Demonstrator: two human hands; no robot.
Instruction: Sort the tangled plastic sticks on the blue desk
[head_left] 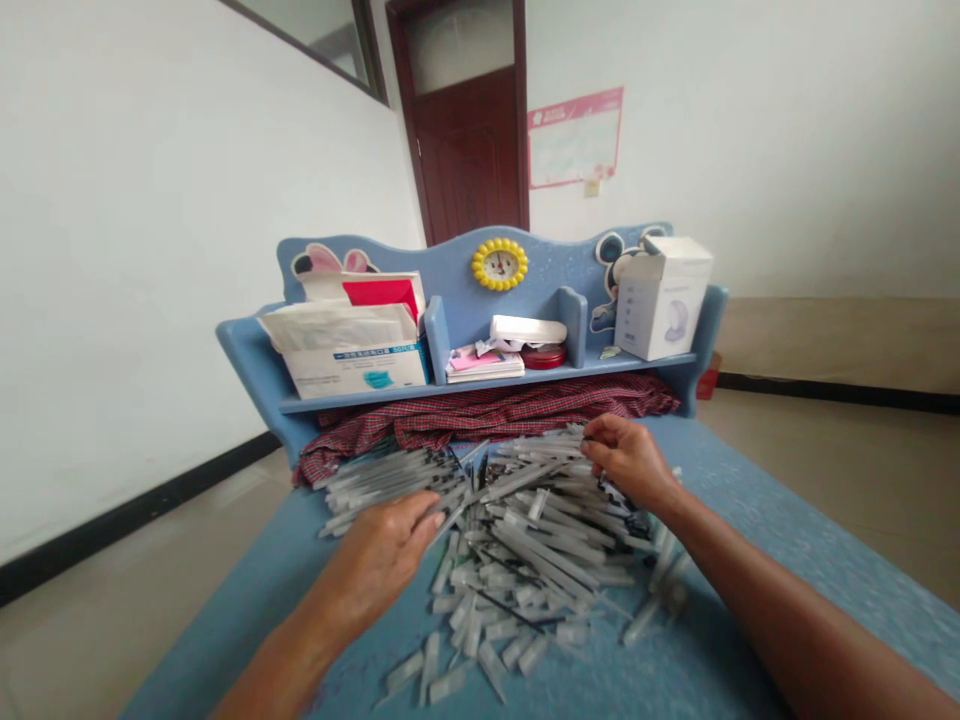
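Translucent tubes (551, 550) mostly slant down rightward; left stack (386, 483) rises rightward.

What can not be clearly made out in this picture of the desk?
All, head view:
Left hand, palm: hidden by its back.
What, if anything, the right hand holds: too small and blurred.
Lower pieces of the plastic pile: covered by upper ones.
Poster text: too small.
Elbows: cut off by picture edges.

Left hand (386, 548) seemingly hides some tubes (379, 487).
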